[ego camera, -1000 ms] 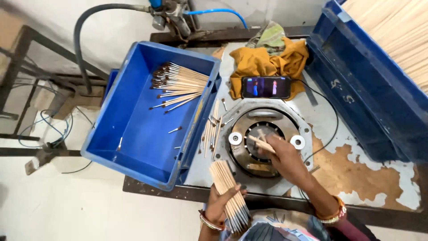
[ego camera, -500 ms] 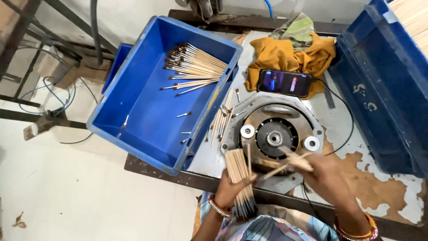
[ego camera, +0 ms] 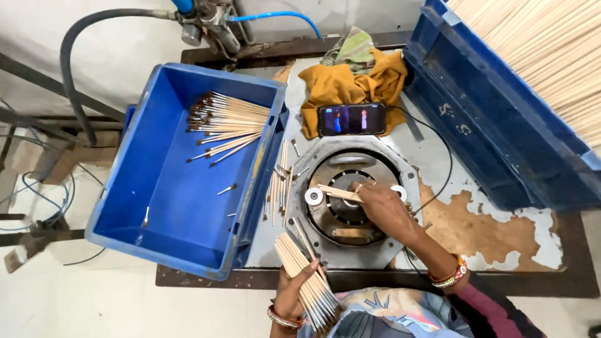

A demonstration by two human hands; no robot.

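Here, at the table's (ego camera: 501, 250) near edge, a bundle of plain sticks (ego camera: 307, 278) is gripped in the left hand (ego camera: 294, 294), one stick (ego camera: 338, 193) is pinched by the right hand (ego camera: 382, 206) over the round machine (ego camera: 350, 200), and dark-tipped finished sticks (ego camera: 228, 122) are piled in the blue crate (ego camera: 169, 188) at the left edge, so much appears left.

Even, bright, diffuse light; sharp wide-angle view from above.
Shadows stay soft and short under the blue bin (ego camera: 181, 181); the phone (ego camera: 351, 119) screen glows at upper centre; straight edges bow towards the frame corners; no motion blur.
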